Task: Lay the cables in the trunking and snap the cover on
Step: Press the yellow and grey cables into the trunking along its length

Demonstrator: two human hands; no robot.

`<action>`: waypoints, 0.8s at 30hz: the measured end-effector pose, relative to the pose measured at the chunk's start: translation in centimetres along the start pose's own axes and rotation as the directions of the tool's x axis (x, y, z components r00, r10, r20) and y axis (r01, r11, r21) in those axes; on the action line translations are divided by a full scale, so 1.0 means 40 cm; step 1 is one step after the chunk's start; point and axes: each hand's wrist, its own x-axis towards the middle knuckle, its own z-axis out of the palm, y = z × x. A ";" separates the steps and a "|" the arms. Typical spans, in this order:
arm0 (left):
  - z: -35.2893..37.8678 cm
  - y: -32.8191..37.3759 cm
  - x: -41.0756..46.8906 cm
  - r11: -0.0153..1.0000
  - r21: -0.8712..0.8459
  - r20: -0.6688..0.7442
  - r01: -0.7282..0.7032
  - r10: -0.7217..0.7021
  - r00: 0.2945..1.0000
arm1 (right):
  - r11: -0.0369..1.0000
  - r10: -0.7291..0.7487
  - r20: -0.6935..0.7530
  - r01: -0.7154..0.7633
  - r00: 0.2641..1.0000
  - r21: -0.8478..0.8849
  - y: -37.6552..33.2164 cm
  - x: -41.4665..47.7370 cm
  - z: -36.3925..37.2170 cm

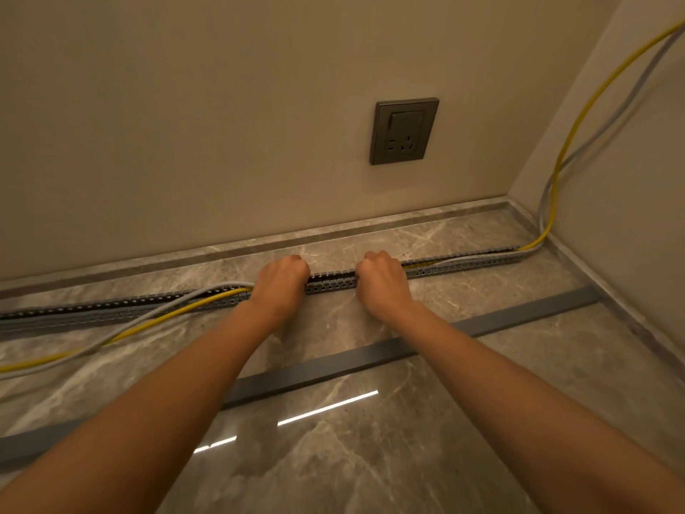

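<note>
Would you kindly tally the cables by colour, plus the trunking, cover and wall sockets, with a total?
Yellow cable: 1
Grey cable: 1
Slotted trunking: 1
Cover strip: 1
Wall socket: 1
Total: 5

Dim warm light w/ white glare streaks on glossy floor (333,458); wide-angle bending at edges, pic sharp.

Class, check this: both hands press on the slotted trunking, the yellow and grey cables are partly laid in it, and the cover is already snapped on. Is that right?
Not quite. The cover is not snapped on: the head view shows it lying loose on the floor, apart from the trunking. The rest holds: the left hand and right hand press on the trunking, with the yellow cable and grey cable partly laid in.
</note>
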 end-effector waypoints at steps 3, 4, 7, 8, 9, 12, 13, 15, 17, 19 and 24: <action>-0.014 -0.058 -0.023 0.993 -0.111 -0.066 0.050 -0.057 0.996 | 0.998 -0.048 -0.013 0.049 0.999 0.038 -0.044 -0.001 0.008; -0.017 -0.079 -0.033 0.989 -0.127 -0.083 0.072 -0.083 0.993 | 0.996 -0.063 -0.008 0.063 0.998 0.067 -0.060 0.001 0.012; -0.015 -0.157 -0.076 0.979 -0.153 -0.057 0.136 -0.147 0.988 | 0.982 -0.091 0.005 0.089 0.996 0.165 -0.127 0.011 0.020; -0.014 -0.185 -0.092 0.974 -0.159 -0.041 0.160 -0.168 0.985 | 0.975 -0.096 0.014 0.091 0.995 0.202 -0.153 0.013 0.022; -0.014 -0.213 -0.109 0.969 -0.169 -0.027 0.182 -0.190 0.982 | 0.967 -0.102 0.024 0.093 0.995 0.238 -0.180 0.015 0.027; -0.017 -0.279 -0.144 0.951 -0.195 0.021 0.241 -0.242 0.970 | 0.939 -0.107 0.050 0.085 0.993 0.333 -0.247 0.023 0.043; -0.018 -0.297 -0.154 0.947 -0.194 0.044 0.256 -0.252 0.967 | 0.929 -0.104 0.061 0.075 0.993 0.362 -0.269 0.026 0.049; -0.019 -0.331 -0.166 0.947 -0.184 0.084 0.265 -0.254 0.964 | 0.914 -0.092 0.093 0.047 0.991 0.403 -0.308 0.033 0.062; -0.016 -0.355 -0.169 0.959 -0.167 0.107 0.228 -0.212 0.971 | 0.905 -0.060 0.110 0.008 0.992 0.425 -0.334 0.039 0.075; -0.013 -0.367 -0.169 0.982 -0.113 0.123 0.149 -0.135 0.983 | 0.893 -0.006 0.098 -0.039 0.995 0.449 -0.349 0.042 0.084; -0.018 -0.367 -0.167 1.000 0.005 0.082 -0.026 0.025 0.996 | 0.865 0.071 0.076 -0.099 0.995 0.492 -0.356 0.050 0.090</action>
